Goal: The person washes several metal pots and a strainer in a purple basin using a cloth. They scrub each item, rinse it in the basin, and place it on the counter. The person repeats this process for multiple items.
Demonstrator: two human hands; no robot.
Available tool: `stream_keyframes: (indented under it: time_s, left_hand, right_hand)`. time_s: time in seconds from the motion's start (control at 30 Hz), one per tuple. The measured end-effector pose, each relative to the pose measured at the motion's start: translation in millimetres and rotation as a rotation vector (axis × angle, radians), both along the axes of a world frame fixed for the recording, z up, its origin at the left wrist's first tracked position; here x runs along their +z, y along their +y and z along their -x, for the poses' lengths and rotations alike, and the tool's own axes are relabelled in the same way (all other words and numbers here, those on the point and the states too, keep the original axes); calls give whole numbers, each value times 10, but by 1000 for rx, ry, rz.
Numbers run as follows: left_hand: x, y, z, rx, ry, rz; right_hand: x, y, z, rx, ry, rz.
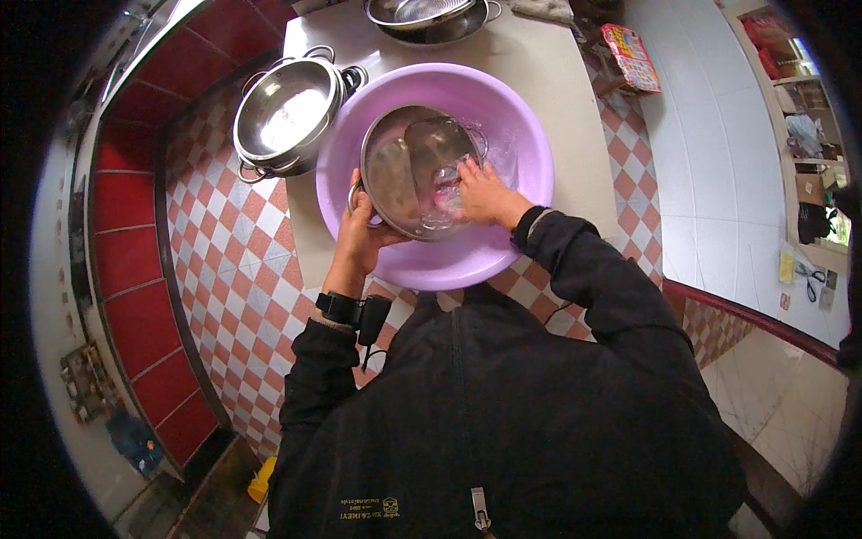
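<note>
A large purple plastic basin point(451, 266) stands at the table's near edge and holds water. In it is a round steel pot point(394, 175) with loop handles, tilted, with water over or inside it. My left hand point(361, 232) grips the pot's left side by the loop handle, thumb on top. My right hand point(488, 195) lies at the pot's right side, fingers in the splashing water by something pinkish that is blurred; whether it holds this cannot be told. Left of the basin, stacked steel pots point(286, 111) rest at the table's corner.
The beige table point(586, 168) bears more steel pans point(438, 27) at its far edge, beside a folded cloth point(544, 9). A red and white printed package point(631, 57) lies beyond the table's right side. Red tiled cabinets point(128, 252) line the left. A yellow object point(262, 480) stands at lower left.
</note>
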State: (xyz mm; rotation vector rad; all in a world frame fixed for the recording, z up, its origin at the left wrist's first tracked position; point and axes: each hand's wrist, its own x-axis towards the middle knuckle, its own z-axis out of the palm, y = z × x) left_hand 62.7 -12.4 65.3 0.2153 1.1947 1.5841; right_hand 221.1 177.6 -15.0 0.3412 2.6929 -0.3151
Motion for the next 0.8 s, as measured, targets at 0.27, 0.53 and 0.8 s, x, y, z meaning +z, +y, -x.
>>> stream_keyframes:
  time_s: [0.27,0.53,0.8]
  left_hand:
    - [-28,-28,-62,74,10,-6]
    - [-41,-11,-33,102,50,16]
    - [129,-155,77,3,20,96]
  right_hand:
    - [246,-590,291,-121,134,893]
    - [607,-713,397,-402,307,1283]
    - [125,-301,-13,6,114,351]
